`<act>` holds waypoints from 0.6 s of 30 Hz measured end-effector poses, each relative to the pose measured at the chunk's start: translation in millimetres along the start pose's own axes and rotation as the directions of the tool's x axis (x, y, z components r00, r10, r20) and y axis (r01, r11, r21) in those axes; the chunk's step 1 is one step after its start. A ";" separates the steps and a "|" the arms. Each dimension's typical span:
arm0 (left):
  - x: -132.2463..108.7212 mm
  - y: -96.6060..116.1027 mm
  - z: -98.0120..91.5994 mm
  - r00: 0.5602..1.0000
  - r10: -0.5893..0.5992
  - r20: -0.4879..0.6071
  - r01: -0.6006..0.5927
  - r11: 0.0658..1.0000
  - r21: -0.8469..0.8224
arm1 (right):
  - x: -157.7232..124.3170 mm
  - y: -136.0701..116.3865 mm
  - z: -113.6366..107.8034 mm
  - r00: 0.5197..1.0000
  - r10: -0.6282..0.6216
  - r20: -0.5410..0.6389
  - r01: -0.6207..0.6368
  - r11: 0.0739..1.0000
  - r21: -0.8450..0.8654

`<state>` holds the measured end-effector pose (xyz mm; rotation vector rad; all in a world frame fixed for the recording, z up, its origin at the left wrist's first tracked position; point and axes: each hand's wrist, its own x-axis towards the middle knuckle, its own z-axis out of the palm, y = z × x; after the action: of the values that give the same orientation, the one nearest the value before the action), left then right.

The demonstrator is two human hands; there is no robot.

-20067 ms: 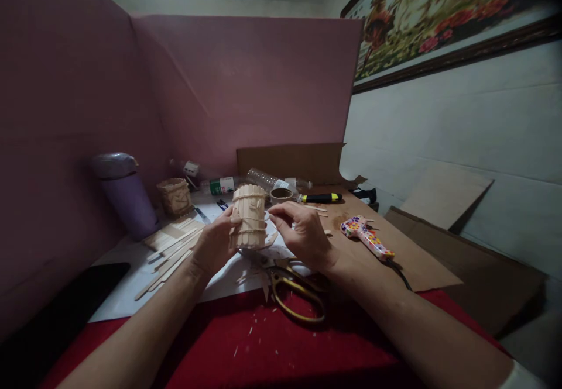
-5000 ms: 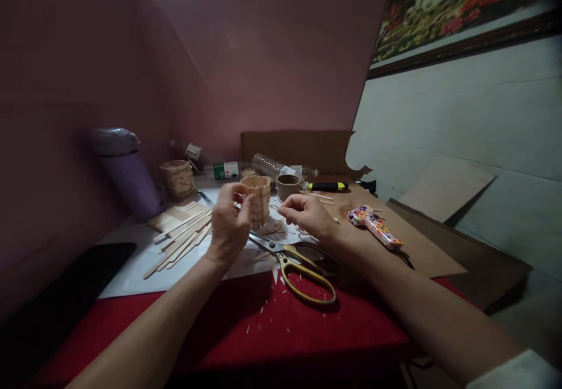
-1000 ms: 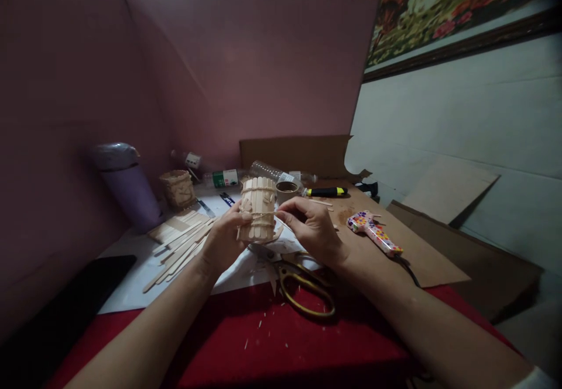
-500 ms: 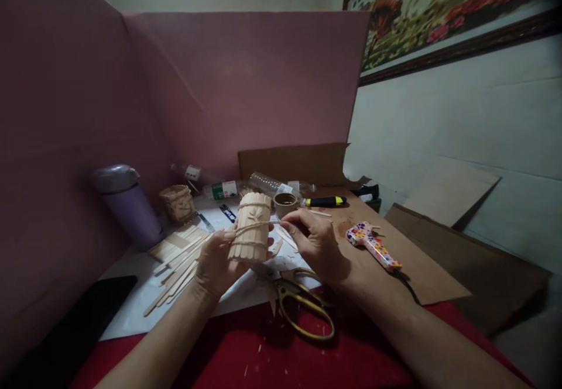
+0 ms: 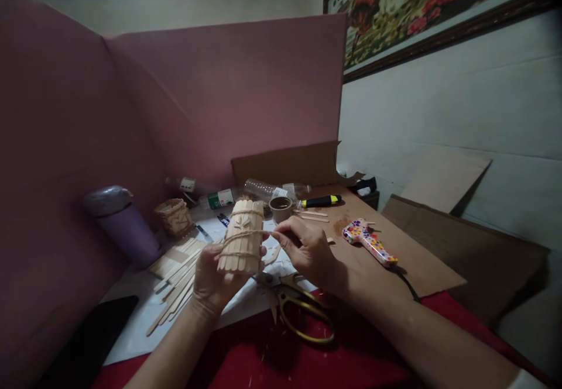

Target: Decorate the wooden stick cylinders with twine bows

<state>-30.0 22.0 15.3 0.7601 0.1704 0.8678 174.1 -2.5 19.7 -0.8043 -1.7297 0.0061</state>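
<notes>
My left hand is closed round the lower part of a small cup covered in wooden craft sticks. The cup leans slightly, with a band of twine near its top, another near its bottom and small leaf-shaped wood pieces on its side. A loose length of twine crosses the cup's middle at a slant. My right hand pinches the twine's end just right of the cup, drawing it out fairly straight. Below the hands lie large scissors with gold handles, partly in shadow.
Loose craft sticks lie on white paper at left, near a purple tumbler and a decorated cup. Behind are plastic bottles, a brown-filled cup and a yellow-black cutter. A flowered glue gun rests on cardboard at right.
The view has turned slightly. My hands and the cup sit a little lower and further left in view, with the twine still held across the cup.
</notes>
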 end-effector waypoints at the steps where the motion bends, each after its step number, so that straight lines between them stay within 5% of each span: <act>1: -0.4 0.0 -0.4 1.000 0.004 0.003 -0.004 1.000 0.000 | -0.7 -0.5 0.5 1.000 -0.010 0.004 0.010 1.000 0.000; 18: -1.9 -1.7 6.8 0.997 0.041 -0.067 -0.041 0.999 0.004 | -4.7 -5.1 6.1 0.998 0.055 0.020 -0.057 0.991 0.120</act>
<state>-27.3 16.2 18.9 0.7399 0.2161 0.9323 166.8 -6.4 15.7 -0.7647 -1.7046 0.1545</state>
